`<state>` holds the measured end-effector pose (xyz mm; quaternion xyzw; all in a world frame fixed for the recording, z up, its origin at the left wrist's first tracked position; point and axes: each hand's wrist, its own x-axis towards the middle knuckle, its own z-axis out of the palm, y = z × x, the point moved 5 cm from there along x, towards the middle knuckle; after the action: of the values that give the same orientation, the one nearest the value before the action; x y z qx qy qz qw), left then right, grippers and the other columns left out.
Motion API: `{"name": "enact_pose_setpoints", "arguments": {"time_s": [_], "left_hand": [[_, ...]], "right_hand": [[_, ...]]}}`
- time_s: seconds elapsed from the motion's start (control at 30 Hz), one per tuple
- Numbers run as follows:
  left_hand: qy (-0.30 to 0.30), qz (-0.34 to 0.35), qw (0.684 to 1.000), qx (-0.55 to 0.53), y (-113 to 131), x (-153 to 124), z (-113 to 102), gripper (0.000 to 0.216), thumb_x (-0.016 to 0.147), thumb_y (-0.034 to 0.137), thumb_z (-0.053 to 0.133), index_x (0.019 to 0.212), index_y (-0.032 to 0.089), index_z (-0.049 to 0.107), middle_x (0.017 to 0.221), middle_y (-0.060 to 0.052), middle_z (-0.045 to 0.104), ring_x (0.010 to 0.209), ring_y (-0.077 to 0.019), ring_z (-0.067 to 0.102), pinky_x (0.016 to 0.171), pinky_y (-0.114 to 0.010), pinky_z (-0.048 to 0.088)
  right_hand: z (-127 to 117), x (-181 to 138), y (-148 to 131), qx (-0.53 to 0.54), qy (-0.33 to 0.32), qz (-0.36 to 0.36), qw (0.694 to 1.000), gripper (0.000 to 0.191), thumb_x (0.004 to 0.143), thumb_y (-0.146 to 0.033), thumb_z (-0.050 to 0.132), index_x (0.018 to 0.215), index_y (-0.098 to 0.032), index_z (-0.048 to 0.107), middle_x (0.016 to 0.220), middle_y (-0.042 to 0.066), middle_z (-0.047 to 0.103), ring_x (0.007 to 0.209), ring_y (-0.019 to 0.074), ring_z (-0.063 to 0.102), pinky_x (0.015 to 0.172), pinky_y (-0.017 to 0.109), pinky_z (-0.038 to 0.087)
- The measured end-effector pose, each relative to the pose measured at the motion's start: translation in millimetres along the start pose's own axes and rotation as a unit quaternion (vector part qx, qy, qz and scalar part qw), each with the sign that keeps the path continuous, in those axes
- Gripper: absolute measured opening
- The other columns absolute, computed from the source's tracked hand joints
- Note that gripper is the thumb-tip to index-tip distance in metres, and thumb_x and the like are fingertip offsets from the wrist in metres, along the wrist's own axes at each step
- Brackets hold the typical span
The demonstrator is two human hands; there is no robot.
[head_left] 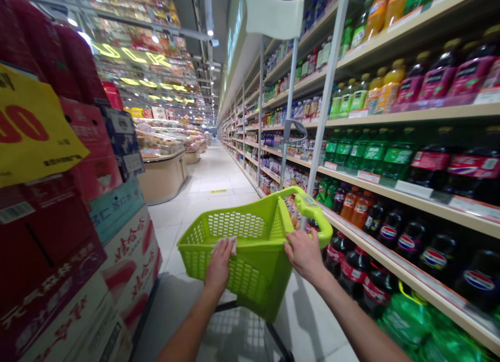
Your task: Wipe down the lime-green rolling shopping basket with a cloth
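A lime-green plastic shopping cart (253,276) with perforated walls stands at an angle in front of me. My left hand (219,263) presses over the cart's near rim, its fingers pointing inward. Under those fingers a small piece of white tissue (234,246) shows; most of it is hidden. My right hand (307,253) grips the rim at the cart's handle end, beside the looped handle (323,224). The visible inside of the basket holds no goods.
Drink shelves (414,195) run along the right, close to the cart. Stacked cartons (128,258) rise on the left, bearing a yellow price sign (35,127). A rounded display counter (162,177) stands further along the tiled aisle (213,166). A pale sign on a pole (274,15) stands beyond the cart.
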<state>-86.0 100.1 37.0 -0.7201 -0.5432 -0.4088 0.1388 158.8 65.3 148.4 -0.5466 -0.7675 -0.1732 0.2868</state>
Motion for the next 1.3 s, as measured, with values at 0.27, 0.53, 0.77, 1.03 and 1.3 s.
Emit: {"name": "enact_pose_setpoints", "arguments": {"time_s": [0.27, 0.53, 0.77, 1.03, 1.3], "left_hand": [[-0.017, 0.118, 0.993, -0.011, 36.2, -0.3, 6.7, 0.054, 0.074, -0.001, 0.031, 0.119, 0.023, 0.05, 0.127, -0.004, 0.05, 0.124, -0.0177, 0.036, 0.098, -0.042, 0.039], [0.011, -0.112, 0.99, 0.082, -88.2, -28.0, -29.1, 0.058, 0.065, -0.005, 0.03, 0.113, 0.017, 0.055, 0.124, -0.008, 0.053, 0.123, -0.0221, 0.038, 0.1, -0.043, 0.037], [0.018, -0.013, 1.0, -0.002, -48.5, -26.3, -29.2, 0.06, 0.071, -0.002, 0.03, 0.121, 0.025, 0.048, 0.13, -0.001, 0.047, 0.126, -0.0175, 0.033, 0.103, -0.041, 0.033], [0.118, -0.252, 0.961, -0.004, -96.5, -67.3, -16.9, 0.05, 0.075, 0.005, 0.034, 0.12, 0.018, 0.049, 0.129, -0.006, 0.048, 0.121, -0.0202, 0.041, 0.101, -0.038, 0.036], [0.049, -0.14, 0.988, -0.052, -60.0, -87.8, -13.8, 0.055, 0.074, 0.003, 0.031, 0.123, 0.022, 0.046, 0.129, -0.003, 0.049, 0.122, -0.0167, 0.04, 0.101, -0.039, 0.036]], "right_hand": [[5.5, -9.4, -5.7, 0.038, -0.002, -0.046, 0.998, 0.025, 0.082, -0.024, 0.044, 0.102, -0.024, 0.058, 0.102, 0.004, 0.063, 0.1, 0.0216, 0.051, 0.098, 0.045, 0.019], [5.4, -15.2, 0.3, 0.05, 0.03, -0.026, 0.998, 0.023, 0.08, -0.026, 0.047, 0.098, -0.022, 0.06, 0.099, 0.004, 0.064, 0.097, 0.0214, 0.052, 0.098, 0.045, 0.018], [2.9, -19.3, 4.9, 0.045, 0.042, -0.048, 0.997, 0.024, 0.081, -0.025, 0.046, 0.099, -0.023, 0.061, 0.1, 0.004, 0.064, 0.098, 0.0206, 0.052, 0.098, 0.042, 0.018], [0.6, -21.6, 17.9, 0.034, 0.071, -0.022, 0.997, 0.021, 0.082, -0.025, 0.044, 0.089, -0.021, 0.063, 0.09, 0.002, 0.065, 0.089, 0.0181, 0.057, 0.097, 0.041, 0.019], [-0.3, -21.9, 27.1, 0.02, 0.068, -0.024, 0.997, 0.02, 0.081, -0.026, 0.044, 0.089, -0.022, 0.062, 0.09, 0.002, 0.065, 0.09, 0.0188, 0.056, 0.097, 0.042, 0.018]]}}
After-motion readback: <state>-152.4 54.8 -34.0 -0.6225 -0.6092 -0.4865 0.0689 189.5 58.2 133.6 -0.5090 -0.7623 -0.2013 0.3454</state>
